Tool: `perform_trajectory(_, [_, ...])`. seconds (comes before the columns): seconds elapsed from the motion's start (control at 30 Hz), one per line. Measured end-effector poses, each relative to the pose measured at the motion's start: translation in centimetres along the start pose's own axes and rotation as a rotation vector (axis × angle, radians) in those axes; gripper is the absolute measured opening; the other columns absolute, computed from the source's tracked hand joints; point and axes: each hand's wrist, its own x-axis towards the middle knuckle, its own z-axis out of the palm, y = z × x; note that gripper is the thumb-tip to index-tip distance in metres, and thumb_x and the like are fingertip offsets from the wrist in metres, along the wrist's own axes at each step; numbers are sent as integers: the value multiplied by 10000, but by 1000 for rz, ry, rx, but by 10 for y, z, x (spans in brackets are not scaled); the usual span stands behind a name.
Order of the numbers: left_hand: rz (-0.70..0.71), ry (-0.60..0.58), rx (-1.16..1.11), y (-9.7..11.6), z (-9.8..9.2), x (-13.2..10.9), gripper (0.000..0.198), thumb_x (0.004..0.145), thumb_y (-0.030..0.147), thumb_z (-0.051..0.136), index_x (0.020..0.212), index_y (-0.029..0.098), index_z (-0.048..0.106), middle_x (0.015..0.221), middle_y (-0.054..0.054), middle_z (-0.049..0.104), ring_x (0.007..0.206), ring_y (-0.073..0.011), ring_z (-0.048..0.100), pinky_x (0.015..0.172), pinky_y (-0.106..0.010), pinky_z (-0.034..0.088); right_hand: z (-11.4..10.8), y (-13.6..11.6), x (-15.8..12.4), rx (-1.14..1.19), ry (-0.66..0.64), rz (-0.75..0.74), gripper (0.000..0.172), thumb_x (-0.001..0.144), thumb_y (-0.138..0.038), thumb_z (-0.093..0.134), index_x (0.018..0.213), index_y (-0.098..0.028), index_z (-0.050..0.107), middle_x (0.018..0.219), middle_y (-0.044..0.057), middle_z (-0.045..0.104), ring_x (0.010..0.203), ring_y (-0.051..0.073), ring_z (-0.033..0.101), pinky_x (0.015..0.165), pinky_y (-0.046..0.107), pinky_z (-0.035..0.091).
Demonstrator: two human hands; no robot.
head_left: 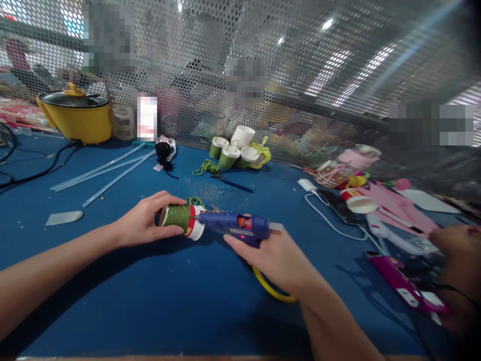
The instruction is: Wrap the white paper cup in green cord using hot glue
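Observation:
My left hand (145, 220) grips a paper cup (177, 216) lying on its side, partly wound with green yarn; a red and white band stays bare toward its rim. In my right hand (278, 258) is a blue hot glue gun (233, 223), with a small red light lit and a clear glue stick (276, 226) poking out of its back. The nozzle points left and meets the cup at the edge of the yarn, though I cannot tell whether glue is coming out. Loose green yarn (196, 201) lies just behind the cup.
Behind stand yarn-wrapped cups (229, 158), beside pliers (235, 184) and green yarn (206, 167). Clear glue sticks (118, 176), black yarn (164, 153) and a yellow pot (80, 118) are left. At right lie a phone (340, 206), a magenta power strip (394, 278) and another person's hand (456, 245).

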Motion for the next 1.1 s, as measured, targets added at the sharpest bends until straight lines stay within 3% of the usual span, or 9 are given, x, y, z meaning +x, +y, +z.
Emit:
perform_trajectory(0.3, [60, -19, 12, 0, 0, -1, 420, 779, 328, 622, 1153, 173, 510, 1032, -85, 546, 903, -201, 561, 785, -324, 467, 0, -2, 2, 0, 25, 49, 160, 772, -277, 567, 825, -173, 677, 691, -5, 676, 585, 144, 581, 575, 233, 459])
perform_trajectory(0.63, [138, -44, 45, 1, -2, -4, 448, 774, 309, 638, 1180, 192, 489, 1115, -87, 512, 993, -205, 553, 858, -312, 459, -2, -7, 5, 0, 33, 96, 146, 769, -263, 571, 795, -174, 683, 494, -45, 576, 402, 108, 433, 484, 232, 411])
perform_trajectory(0.93, [145, -15, 41, -1, -1, -2, 443, 763, 306, 641, 1162, 191, 486, 1101, -95, 536, 983, -217, 566, 841, -330, 480, -4, -2, -1, 5, 13, 51, 152, 758, -283, 571, 737, -173, 674, 654, -4, 665, 596, 151, 573, 588, 235, 470])
perform_trajectory(1.1, [153, -32, 44, 0, -2, -3, 443, 766, 301, 638, 1168, 196, 484, 1122, -100, 526, 1004, -222, 557, 859, -335, 469, -4, -7, 2, 16, 20, 101, 164, 763, -291, 565, 775, -171, 676, 634, -15, 654, 537, 137, 543, 553, 237, 464])
